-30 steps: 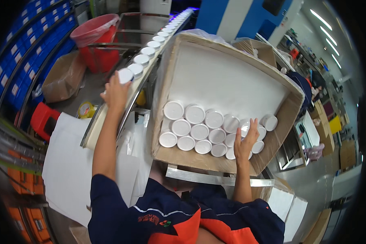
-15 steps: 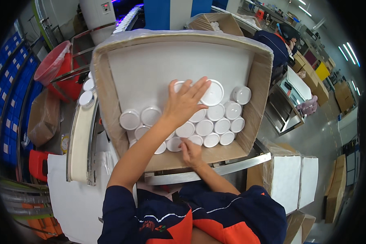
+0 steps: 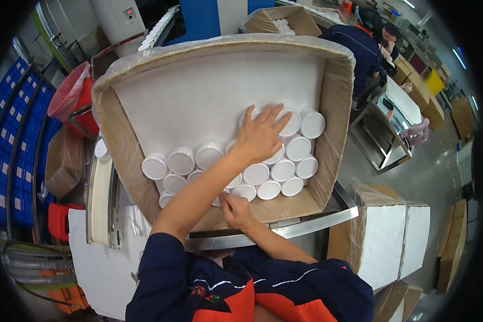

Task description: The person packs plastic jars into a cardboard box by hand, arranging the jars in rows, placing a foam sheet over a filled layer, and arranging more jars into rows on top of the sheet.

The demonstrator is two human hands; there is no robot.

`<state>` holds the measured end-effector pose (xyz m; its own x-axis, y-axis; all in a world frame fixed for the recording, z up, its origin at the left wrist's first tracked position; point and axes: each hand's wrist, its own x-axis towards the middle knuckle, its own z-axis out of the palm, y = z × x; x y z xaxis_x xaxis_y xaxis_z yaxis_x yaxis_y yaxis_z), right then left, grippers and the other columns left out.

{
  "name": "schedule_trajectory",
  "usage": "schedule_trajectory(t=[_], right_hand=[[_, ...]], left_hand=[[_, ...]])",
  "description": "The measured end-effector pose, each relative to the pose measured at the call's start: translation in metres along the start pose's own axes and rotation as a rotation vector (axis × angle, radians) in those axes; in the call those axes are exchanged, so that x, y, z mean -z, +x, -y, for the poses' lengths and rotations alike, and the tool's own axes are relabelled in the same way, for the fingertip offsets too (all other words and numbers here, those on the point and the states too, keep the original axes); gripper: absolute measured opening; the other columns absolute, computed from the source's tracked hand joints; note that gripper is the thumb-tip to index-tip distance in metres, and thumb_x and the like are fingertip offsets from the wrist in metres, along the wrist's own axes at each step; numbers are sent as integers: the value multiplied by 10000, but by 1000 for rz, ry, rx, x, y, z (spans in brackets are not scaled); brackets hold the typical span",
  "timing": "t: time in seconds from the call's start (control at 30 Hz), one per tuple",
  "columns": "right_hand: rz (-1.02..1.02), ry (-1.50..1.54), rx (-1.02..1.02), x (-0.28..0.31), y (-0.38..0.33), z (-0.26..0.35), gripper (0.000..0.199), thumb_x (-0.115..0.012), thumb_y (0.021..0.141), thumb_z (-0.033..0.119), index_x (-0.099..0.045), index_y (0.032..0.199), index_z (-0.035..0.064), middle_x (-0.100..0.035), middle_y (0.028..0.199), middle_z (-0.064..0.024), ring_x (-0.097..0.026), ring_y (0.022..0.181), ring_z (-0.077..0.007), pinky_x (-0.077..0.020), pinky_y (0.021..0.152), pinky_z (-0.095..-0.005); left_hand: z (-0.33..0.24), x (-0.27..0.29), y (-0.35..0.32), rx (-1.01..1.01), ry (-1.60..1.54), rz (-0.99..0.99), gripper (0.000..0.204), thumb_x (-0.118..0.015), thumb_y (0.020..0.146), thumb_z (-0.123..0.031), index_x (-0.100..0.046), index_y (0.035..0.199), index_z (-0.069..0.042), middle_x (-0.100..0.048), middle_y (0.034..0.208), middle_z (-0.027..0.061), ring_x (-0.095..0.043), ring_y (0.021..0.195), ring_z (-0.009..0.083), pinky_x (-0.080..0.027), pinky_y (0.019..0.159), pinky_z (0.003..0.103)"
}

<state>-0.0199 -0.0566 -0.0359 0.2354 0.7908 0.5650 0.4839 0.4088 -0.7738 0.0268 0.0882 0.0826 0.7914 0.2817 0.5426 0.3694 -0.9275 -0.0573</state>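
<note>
White round jars or tubs with flat pale tops stand in rows inside a large plastic-lined cardboard box (image 3: 335, 102). My left hand (image 3: 260, 134) reaches across the box, fingers spread over the back row. Its fingertips touch a white jar (image 3: 290, 124), which sits beside another white jar (image 3: 312, 124) by the right wall. Part of a further jar shows behind the fingers. My right hand (image 3: 237, 212) is curled closed at the box's near edge, against the front row; whether anything is inside it is hidden. My left forearm covers some of the middle jars.
On the left runs a narrow conveyor (image 3: 100, 201) with a white jar on its far end. Blue bins (image 3: 8, 145) and a red bin (image 3: 70, 96) stand farther left. A metal rail (image 3: 300, 228) passes the box's near side. Co-workers (image 3: 359, 48) are at the back right.
The view has shifted slightly. The jar under my left fingertips has moved right, closer to the jar at the right wall. My right hand has slid a little left along the front row.
</note>
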Motion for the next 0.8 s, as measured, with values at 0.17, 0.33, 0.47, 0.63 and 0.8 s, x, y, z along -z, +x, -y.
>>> schedule_trajectory(t=[0.17,0.33,0.47,0.63,0.8], right_hand=[[41,2,-86,-4,-2,-5,112,-629,841,3,-667,946,-4,-630,682,-177,-627,562,-312,-475,517,-387],[-10,8,-85,-6,-7,-11,127,-616,858,10,-674,970,-4,-626,670,-163,-620,543,-286,-467,507,-364],[-19,1,-112,-2,-2,-4,118,-603,881,24,-676,969,-6,-608,639,-124,-592,504,-210,-440,482,-318],[56,-58,8,-17,-1,-4,113,-581,897,-10,-671,966,-7,-588,586,-60,-565,486,-123,-419,472,-252],[152,-154,126,-18,-5,-2,140,-627,804,-26,-668,934,8,-591,632,-113,-552,477,-242,-429,462,-343]], left_hand=[[-3,16,-21,57,-131,10,631,-649,840,-341,-460,1420,-178,-361,1504,143,-336,1396,313,-230,1080,613],[41,76,-84,100,-261,-546,583,-723,785,-116,-508,1323,-47,-503,1365,195,-487,1241,354,-340,1038,493],[135,160,-155,459,188,-982,501,-710,848,-121,-490,1280,5,-515,1268,214,-513,1175,381,-384,1016,454],[255,171,-271,1145,633,-495,800,-671,842,-487,-366,1453,-71,-294,1496,245,-378,1323,403,-304,1046,554],[286,137,-290,1350,513,-51,865,-579,856,-609,-324,1491,-78,-337,1511,197,-426,1311,353,-338,1006,573]])
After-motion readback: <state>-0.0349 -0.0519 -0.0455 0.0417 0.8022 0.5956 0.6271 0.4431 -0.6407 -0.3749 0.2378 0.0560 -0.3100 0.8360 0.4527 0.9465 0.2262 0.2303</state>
